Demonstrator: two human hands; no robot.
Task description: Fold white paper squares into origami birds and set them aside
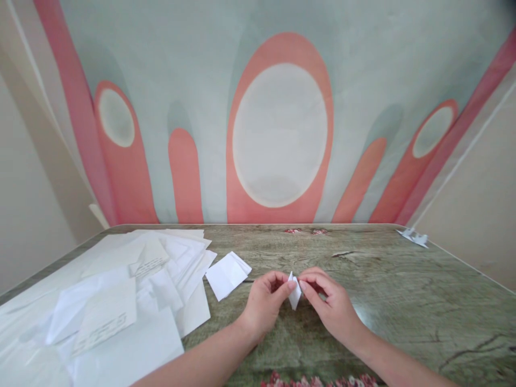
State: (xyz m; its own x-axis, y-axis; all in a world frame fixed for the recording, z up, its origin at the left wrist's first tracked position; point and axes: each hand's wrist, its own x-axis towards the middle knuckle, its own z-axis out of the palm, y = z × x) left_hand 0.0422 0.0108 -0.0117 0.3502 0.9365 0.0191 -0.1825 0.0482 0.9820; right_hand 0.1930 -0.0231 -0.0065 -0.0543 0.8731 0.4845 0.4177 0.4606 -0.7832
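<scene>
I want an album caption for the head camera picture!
Left hand pinches a small folded paper, right hand at its edge, white sheets heaped on the table at left.

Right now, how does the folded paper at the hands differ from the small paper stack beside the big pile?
The folded paper is held up between the left hand and right hand; the small paper stack lies on the table.
The folded paper looks narrow and pointed; the small paper stack looks broader and flat.
Both are white.
</scene>
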